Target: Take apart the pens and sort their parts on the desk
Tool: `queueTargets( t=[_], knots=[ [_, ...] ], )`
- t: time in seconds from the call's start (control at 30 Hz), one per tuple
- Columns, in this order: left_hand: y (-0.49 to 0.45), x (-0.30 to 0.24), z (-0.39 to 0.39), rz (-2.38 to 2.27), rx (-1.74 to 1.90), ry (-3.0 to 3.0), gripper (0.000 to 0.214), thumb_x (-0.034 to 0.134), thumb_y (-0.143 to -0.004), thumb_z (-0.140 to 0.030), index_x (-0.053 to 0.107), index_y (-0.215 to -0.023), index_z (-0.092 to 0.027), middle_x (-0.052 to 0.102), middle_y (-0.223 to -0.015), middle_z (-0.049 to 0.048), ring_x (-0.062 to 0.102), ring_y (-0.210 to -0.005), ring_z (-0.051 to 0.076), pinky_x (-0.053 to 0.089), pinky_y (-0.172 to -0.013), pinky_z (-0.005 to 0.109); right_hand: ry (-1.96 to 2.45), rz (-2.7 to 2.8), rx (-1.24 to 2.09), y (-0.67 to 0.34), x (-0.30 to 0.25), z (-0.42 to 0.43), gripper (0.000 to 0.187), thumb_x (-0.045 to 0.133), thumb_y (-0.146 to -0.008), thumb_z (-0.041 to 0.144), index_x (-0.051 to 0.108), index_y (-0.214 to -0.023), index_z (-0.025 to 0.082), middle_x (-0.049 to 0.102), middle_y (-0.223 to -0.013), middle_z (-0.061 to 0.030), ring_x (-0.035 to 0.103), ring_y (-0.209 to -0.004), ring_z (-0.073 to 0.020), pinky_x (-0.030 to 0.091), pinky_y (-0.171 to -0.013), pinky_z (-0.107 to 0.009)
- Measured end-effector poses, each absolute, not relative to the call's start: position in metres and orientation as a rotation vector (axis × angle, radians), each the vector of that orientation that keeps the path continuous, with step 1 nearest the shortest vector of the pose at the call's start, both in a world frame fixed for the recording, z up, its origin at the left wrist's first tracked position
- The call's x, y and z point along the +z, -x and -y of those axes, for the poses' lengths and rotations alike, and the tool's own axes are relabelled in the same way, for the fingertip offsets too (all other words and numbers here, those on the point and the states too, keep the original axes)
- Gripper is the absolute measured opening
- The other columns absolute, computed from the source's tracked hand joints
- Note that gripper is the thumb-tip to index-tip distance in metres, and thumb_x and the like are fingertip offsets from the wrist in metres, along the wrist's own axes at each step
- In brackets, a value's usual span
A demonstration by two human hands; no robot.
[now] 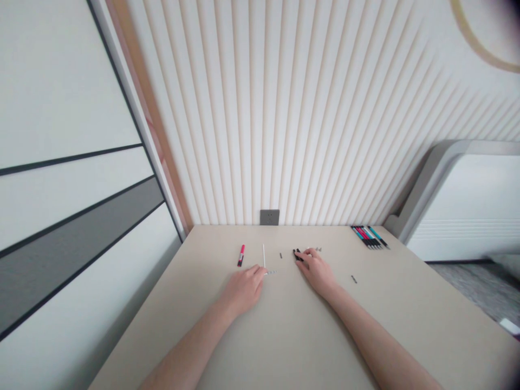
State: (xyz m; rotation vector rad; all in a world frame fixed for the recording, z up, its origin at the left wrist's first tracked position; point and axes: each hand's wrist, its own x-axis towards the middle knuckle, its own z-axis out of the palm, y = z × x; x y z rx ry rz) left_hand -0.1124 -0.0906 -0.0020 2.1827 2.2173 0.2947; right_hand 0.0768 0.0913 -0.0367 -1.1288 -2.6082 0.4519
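Both my hands rest on a beige table point(284, 336). My left hand point(244, 287) lies with fingers curled, its fingertips at a small silvery spring point(271, 272) and the near end of a thin white refill tube point(264, 254). A red and black pen piece point(241, 255) lies just left of it. My right hand point(317, 271) has its fingers closed on a short black pen part point(298, 255). A tiny dark piece point(280, 255) lies between the hands, another small dark piece point(353, 279) lies right of my right wrist, and a small grey bit point(318, 249) sits beyond my right fingers.
A row of several pens point(369, 236) in black, red and teal lies at the table's far right corner. A grey wall socket point(270, 217) sits on the slatted wall behind the table. A white and grey unit point(467, 206) stands to the right.
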Motion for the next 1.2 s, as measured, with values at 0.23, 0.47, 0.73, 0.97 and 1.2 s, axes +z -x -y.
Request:
queueTargets(
  t=[0.23,0.47,0.73,0.97,1.2],
  knots=[
    [0.113,-0.003,0.09,-2.211,0.287,-2.174,0.027,0.033,-0.096,-0.017,0.056,-0.11,-0.022,0.065,-0.102,0.0051,0.064,-0.09,0.021,0.048,-0.076,0.03,1.148,2.585,0.407,-0.0733,-0.04,-0.0917,0.035,0.044,-0.097,0.036,0.063,-0.124,0.025,0.059,-0.119,-0.007,0.063,-0.094,-0.0178,0.044,-0.08,-0.026],
    [0.1123,-0.0031,0.089,-2.22,0.282,-2.155,0.029,0.035,-0.094,-0.015,0.055,-0.113,-0.023,0.065,-0.103,0.0053,0.064,-0.091,0.02,0.049,-0.078,0.03,1.182,2.562,0.41,-0.0677,-0.0402,-0.0898,0.033,0.045,-0.097,0.036,0.063,-0.121,0.024,0.06,-0.116,-0.0073,0.063,-0.093,-0.0178,0.043,-0.08,-0.026],
    [0.1128,-0.0033,0.0891,-2.218,0.285,-2.161,0.028,0.034,-0.095,-0.016,0.055,-0.112,-0.023,0.065,-0.104,0.0053,0.064,-0.093,0.021,0.049,-0.079,0.031,1.148,2.533,0.442,-0.0693,-0.0393,-0.0881,0.033,0.047,-0.096,0.036,0.061,-0.123,0.024,0.06,-0.114,-0.007,0.063,-0.094,-0.018,0.043,-0.079,-0.025],
    [0.1124,-0.0021,0.0897,-2.226,0.281,-2.161,0.028,0.034,-0.095,-0.017,0.056,-0.112,-0.023,0.065,-0.103,0.0053,0.064,-0.093,0.021,0.049,-0.079,0.031,1.159,2.539,0.438,-0.0698,-0.0381,-0.0882,0.031,0.047,-0.096,0.035,0.062,-0.122,0.027,0.059,-0.114,-0.0063,0.063,-0.092,-0.0171,0.043,-0.078,-0.025],
    [0.1125,-0.0015,0.0899,-2.229,0.267,-2.163,0.028,0.034,-0.095,-0.017,0.056,-0.111,-0.023,0.065,-0.103,0.0054,0.064,-0.091,0.022,0.049,-0.077,0.032,1.15,2.537,0.447,-0.0702,-0.0382,-0.0885,0.032,0.047,-0.096,0.035,0.062,-0.123,0.026,0.058,-0.115,-0.0069,0.062,-0.092,-0.0177,0.043,-0.077,-0.025]
  ],
)
